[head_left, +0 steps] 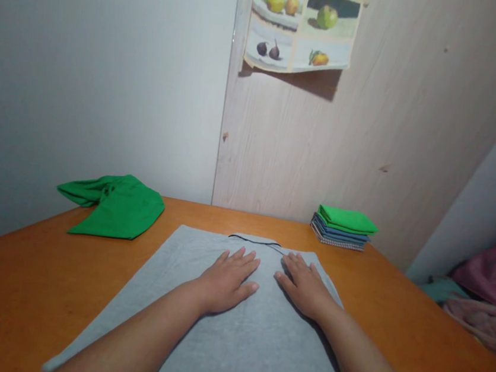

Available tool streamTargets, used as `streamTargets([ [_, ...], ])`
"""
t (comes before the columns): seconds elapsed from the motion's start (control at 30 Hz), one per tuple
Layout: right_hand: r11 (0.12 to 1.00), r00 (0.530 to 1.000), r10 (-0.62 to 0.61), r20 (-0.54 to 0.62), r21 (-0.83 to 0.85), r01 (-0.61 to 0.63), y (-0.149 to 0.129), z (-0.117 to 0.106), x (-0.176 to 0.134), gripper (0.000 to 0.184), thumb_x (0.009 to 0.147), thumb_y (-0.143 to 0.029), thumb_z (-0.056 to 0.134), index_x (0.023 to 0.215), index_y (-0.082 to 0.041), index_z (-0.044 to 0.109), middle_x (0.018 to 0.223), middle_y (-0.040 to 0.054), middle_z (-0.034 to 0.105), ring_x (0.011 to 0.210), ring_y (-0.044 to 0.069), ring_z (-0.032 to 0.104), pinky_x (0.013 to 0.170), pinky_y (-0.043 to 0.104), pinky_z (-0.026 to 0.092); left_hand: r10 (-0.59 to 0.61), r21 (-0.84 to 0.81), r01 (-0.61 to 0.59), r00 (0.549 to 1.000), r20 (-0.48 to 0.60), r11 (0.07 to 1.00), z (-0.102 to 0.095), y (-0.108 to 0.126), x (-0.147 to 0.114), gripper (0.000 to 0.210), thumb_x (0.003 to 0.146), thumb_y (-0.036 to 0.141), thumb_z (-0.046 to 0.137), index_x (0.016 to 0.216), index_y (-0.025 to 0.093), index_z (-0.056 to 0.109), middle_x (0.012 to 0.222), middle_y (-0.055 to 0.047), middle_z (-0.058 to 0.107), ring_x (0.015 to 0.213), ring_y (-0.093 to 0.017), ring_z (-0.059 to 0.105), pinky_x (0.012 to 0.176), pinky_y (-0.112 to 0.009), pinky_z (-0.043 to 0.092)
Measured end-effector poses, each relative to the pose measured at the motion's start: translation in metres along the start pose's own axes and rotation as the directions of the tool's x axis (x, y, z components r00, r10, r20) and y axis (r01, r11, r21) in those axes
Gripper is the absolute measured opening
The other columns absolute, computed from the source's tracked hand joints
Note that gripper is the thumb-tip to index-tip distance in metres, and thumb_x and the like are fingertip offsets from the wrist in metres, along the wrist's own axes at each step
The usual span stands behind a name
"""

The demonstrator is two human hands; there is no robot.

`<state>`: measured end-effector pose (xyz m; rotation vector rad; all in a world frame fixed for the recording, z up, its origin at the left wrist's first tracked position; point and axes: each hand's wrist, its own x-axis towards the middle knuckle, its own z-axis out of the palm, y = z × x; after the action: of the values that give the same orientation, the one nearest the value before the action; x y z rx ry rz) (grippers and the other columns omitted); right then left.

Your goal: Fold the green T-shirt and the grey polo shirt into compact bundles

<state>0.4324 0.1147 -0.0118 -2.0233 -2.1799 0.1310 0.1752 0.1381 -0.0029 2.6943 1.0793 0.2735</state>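
Observation:
A light grey cloth garment (pixel 257 342), which looks like a T-shirt with a dark-edged neckline at its far end, lies spread flat before me. My left hand (pixel 229 279) rests palm down on its upper left part, fingers spread. On the upper right part, just below the neckline, lies my right hand (pixel 304 283), also flat with its fingers apart. Neither hand grips the fabric. The garment's near end runs out of the picture at the bottom, and my forearms cover parts of its sides.
The garment is on an orange-brown table (pixel 17 285). A crumpled green cloth (pixel 124 211) lies at the back left. At the back right sits a stack of folded cloths (pixel 342 228), green on top. A fruit picture sheet (pixel 302 28) hangs on the wall; pinkish fabrics (pixel 495 274) lie beyond the right edge.

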Motion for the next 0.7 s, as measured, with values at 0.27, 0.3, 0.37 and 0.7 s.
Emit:
streamTargets([
  [0.27, 0.996, 0.998, -0.056, 0.033, 0.072, 0.054, -0.008, -0.001, -0.005, 0.077, 0.098, -0.062, 0.029, 0.156, -0.012, 0.032, 0.165, 0.0127, 0.022, 0.154, 0.028, 0.011, 0.122, 0.052, 0.011, -0.018, 0.012, 0.017, 0.992, 0.127, 1.0, 0.002, 0.003, 0.0, 0.064, 0.101, 0.06, 0.03, 0.158, 0.031, 0.026, 0.166, -0.003, 0.014, 0.154, -0.03, 0.011, 0.121, -0.06, 0.011],
  [0.3, 0.993, 0.997, -0.077, 0.026, 0.088, 0.074, -0.01, -0.001, -0.006, 0.077, 0.098, -0.063, 0.029, 0.156, -0.013, 0.031, 0.165, 0.012, 0.021, 0.154, 0.027, 0.009, 0.122, 0.051, 0.011, -0.021, 0.015, 0.019, 0.992, 0.128, 1.0, 0.002, 0.004, 0.0, 0.065, 0.101, 0.06, 0.03, 0.158, 0.031, 0.026, 0.166, -0.003, 0.014, 0.154, -0.03, 0.011, 0.121, -0.06, 0.011],
  [0.37, 0.988, 0.993, -0.112, 0.047, 0.113, 0.106, -0.014, -0.001, -0.007, 0.079, 0.097, -0.066, 0.028, 0.158, -0.015, 0.028, 0.166, 0.0106, 0.018, 0.154, 0.027, 0.007, 0.123, 0.051, 0.009, -0.026, 0.022, 0.024, 0.991, 0.132, 0.999, 0.001, 0.004, 0.0, 0.066, 0.1, 0.061, 0.03, 0.158, 0.03, 0.026, 0.166, -0.003, 0.013, 0.154, -0.03, 0.01, 0.121, -0.06, 0.01],
  [0.7, 0.985, 0.977, -0.132, 0.168, 0.136, 0.11, -0.013, -0.002, -0.01, 0.085, 0.095, -0.072, 0.024, 0.16, -0.018, 0.02, 0.166, 0.0109, 0.012, 0.154, 0.028, 0.005, 0.122, 0.052, 0.004, -0.021, 0.032, 0.016, 0.99, 0.138, 0.999, 0.006, -0.003, 0.004, 0.071, 0.099, 0.067, 0.025, 0.159, 0.03, 0.024, 0.166, -0.003, 0.011, 0.154, -0.029, 0.009, 0.121, -0.059, 0.01],
])
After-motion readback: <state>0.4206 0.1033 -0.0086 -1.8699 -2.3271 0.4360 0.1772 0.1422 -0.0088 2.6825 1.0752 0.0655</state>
